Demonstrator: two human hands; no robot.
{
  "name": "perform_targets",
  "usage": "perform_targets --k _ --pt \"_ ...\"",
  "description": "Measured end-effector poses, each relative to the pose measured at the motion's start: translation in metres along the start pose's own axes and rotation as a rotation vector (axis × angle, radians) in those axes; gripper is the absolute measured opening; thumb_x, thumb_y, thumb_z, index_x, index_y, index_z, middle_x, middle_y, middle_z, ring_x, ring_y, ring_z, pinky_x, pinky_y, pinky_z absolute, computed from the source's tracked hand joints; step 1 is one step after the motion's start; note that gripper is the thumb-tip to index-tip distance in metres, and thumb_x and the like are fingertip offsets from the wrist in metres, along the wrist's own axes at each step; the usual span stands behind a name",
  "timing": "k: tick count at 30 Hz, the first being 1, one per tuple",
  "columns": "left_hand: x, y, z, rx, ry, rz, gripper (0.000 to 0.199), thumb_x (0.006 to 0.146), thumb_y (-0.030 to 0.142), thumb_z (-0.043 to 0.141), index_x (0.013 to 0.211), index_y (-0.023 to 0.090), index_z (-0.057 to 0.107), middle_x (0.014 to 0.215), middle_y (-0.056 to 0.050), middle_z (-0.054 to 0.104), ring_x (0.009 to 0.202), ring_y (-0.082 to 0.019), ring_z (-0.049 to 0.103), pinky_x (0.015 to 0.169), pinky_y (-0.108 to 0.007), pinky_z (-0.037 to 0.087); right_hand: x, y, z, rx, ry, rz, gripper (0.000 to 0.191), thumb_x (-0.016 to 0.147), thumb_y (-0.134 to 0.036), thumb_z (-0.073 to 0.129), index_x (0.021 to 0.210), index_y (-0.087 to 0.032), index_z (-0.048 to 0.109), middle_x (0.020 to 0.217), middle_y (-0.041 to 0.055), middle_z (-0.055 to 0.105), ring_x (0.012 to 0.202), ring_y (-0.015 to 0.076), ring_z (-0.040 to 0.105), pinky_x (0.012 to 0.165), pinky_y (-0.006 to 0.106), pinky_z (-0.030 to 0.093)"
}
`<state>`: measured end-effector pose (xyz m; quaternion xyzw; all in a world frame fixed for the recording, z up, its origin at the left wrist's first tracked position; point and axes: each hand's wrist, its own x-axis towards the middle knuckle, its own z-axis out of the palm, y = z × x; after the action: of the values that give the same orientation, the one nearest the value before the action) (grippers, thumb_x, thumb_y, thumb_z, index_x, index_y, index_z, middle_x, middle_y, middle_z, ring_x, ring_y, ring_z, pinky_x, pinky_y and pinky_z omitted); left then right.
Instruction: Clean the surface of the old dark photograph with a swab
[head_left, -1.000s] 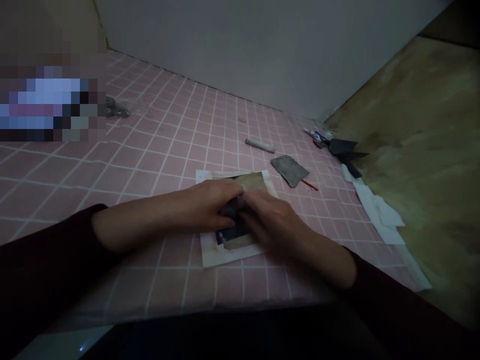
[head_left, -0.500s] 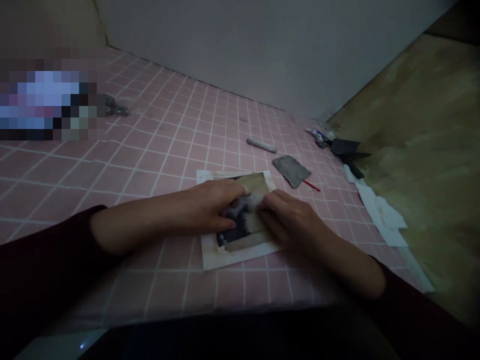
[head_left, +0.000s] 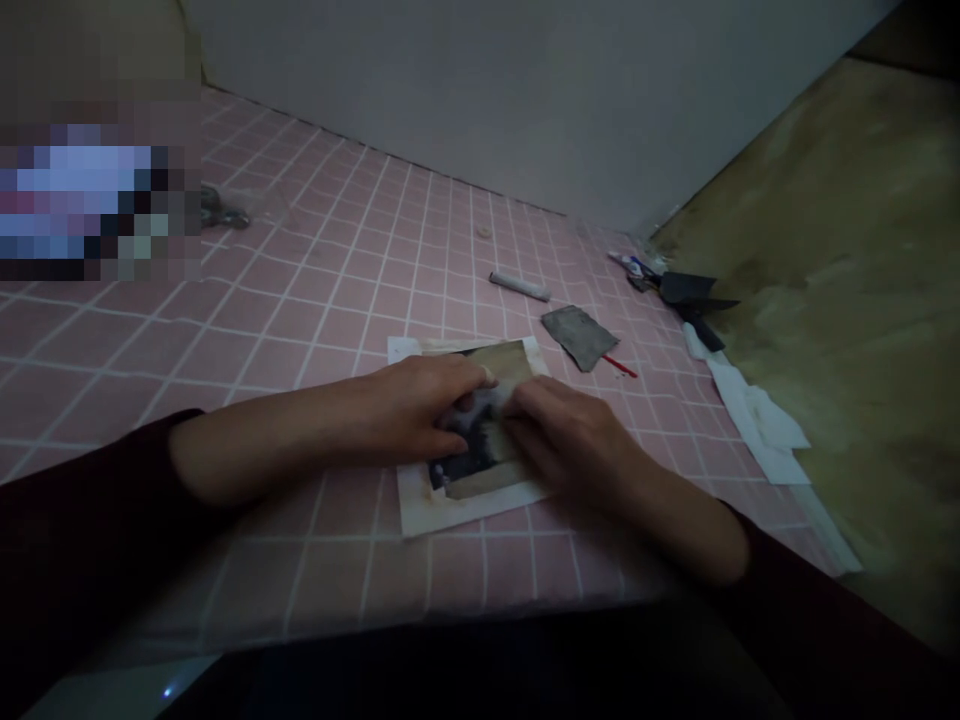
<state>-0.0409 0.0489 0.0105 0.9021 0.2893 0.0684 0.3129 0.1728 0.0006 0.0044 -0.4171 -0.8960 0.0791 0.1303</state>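
Observation:
An old-looking picture (head_left: 469, 462) in dark and tan tones lies on a larger white sheet (head_left: 424, 520) on the table, near its front edge. My left hand (head_left: 424, 405) lies across the picture's left side, thumb and fingers apart. Over the right half, my right hand (head_left: 574, 430) is closed in a pinch with its fingertips at the picture's surface. Whatever sits between those fingertips is hidden. Both hands cover parts of the picture.
On the pink checked tablecloth (head_left: 352, 290), past the sheet, are a grey rough-edged piece (head_left: 580, 338), a thin red stick (head_left: 621, 366) and a grey tube (head_left: 519, 287). Dark tools (head_left: 690, 290) and white paper pieces (head_left: 761, 425) line the right edge. A pixelated area fills the upper left.
My right hand has shifted slightly left across the picture, its fingertips closer to my left hand. My left hand stays on the picture. The whole view has moved a little.

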Motion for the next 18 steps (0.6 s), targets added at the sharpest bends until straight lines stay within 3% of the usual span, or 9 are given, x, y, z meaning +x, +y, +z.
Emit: perform_targets --k 3,8,14,18 --pt "-0.001 -0.001 0.001 0.005 0.023 -0.003 0.018 0.075 0.022 0.063 0.083 0.018 0.049 0.081 0.0 0.054 0.069 -0.013 0.05 0.063 -0.025 0.035 0.006 -0.004 0.003 0.053 -0.005 -0.077 0.011 0.089 -0.01 0.043 0.087 -0.019 0.049 0.086 0.0061 0.058 0.077 0.0174 0.055 0.068 0.028 0.044" --pt "0.0 -0.002 0.002 -0.011 0.009 0.026 0.019 0.075 0.02 0.064 0.087 0.018 0.05 0.08 0.002 0.054 0.067 -0.012 0.05 0.062 -0.024 0.035 0.0 0.005 -0.002 0.018 0.009 0.008 0.01 0.086 -0.01 0.048 0.083 -0.02 0.047 0.078 0.0025 0.055 0.069 0.0155 0.052 0.062 0.027 0.04" --pt "0.001 -0.003 0.003 0.008 0.054 0.001 0.017 0.073 0.02 0.064 0.084 0.017 0.05 0.082 0.001 0.055 0.07 -0.013 0.051 0.062 -0.024 0.035 0.011 -0.003 0.002 0.024 -0.027 -0.088 0.012 0.086 -0.008 0.044 0.089 -0.016 0.051 0.086 0.008 0.058 0.077 0.0187 0.055 0.066 0.029 0.044" --pt "-0.001 -0.001 0.001 -0.012 0.023 0.019 0.018 0.074 0.019 0.064 0.083 0.018 0.049 0.077 0.002 0.053 0.065 -0.011 0.048 0.06 -0.024 0.034 0.005 0.001 -0.002 0.016 -0.019 -0.033 0.01 0.088 -0.009 0.045 0.086 -0.017 0.05 0.082 0.0056 0.057 0.072 0.0169 0.054 0.063 0.028 0.042"
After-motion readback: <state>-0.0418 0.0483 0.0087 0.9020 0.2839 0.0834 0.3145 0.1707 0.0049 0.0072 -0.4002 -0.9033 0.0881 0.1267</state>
